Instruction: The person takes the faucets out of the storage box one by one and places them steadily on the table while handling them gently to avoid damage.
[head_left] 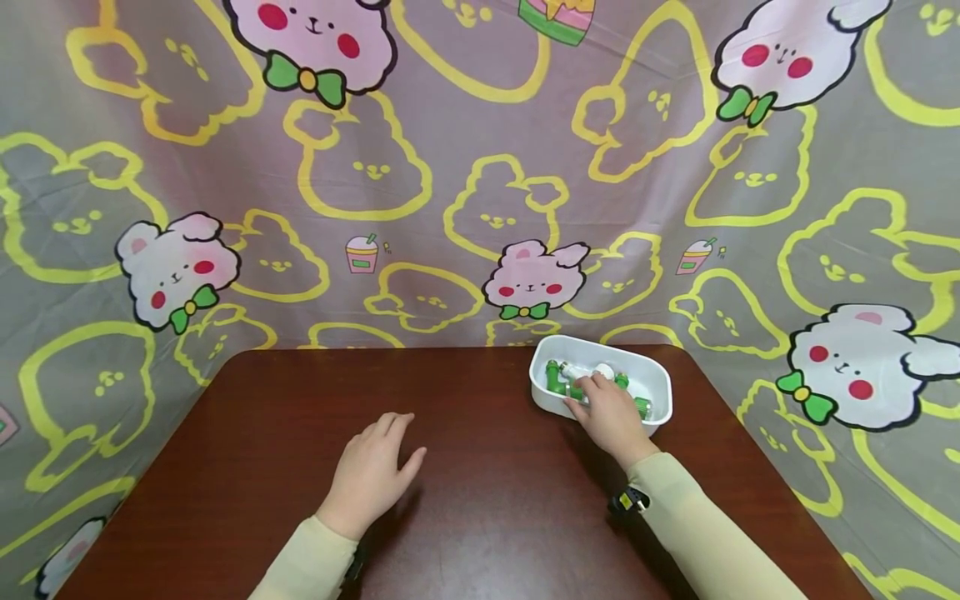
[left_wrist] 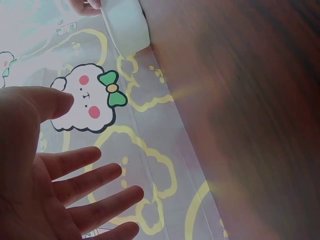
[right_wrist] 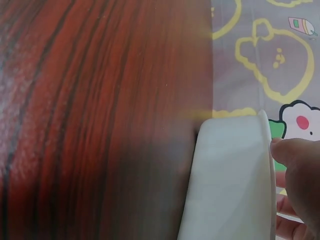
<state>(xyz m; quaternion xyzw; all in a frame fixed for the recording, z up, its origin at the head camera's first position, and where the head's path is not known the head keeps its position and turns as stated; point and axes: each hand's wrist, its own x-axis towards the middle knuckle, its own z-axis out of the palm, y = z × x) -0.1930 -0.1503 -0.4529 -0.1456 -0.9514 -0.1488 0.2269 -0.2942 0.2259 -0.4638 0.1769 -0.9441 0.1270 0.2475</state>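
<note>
A white rectangular basin [head_left: 547, 401] stands at the back right of the table, holding several green pieces [head_left: 555, 379] and some white pieces [head_left: 603, 370]; their exact kind is too small to tell. My right hand [head_left: 611, 417] reaches over the basin's near rim, fingers down among the pieces, thumb apart from the fingers. In the right wrist view the thumb [right_wrist: 287, 150] is by the rim, and the basin wall [right_wrist: 227, 175] partly hides the fingers. My left hand [head_left: 367, 475] hovers over the left-middle of the table, holding nothing, its fingers [left_wrist: 107, 177] spread.
The dark brown wooden table [head_left: 480, 500] spreads in front of me. Behind it and at both sides hangs a grey cloth [head_left: 442, 192] with yellow outlines and white cartoon bunnies. A black strap device [head_left: 628, 501] sits on the right wrist.
</note>
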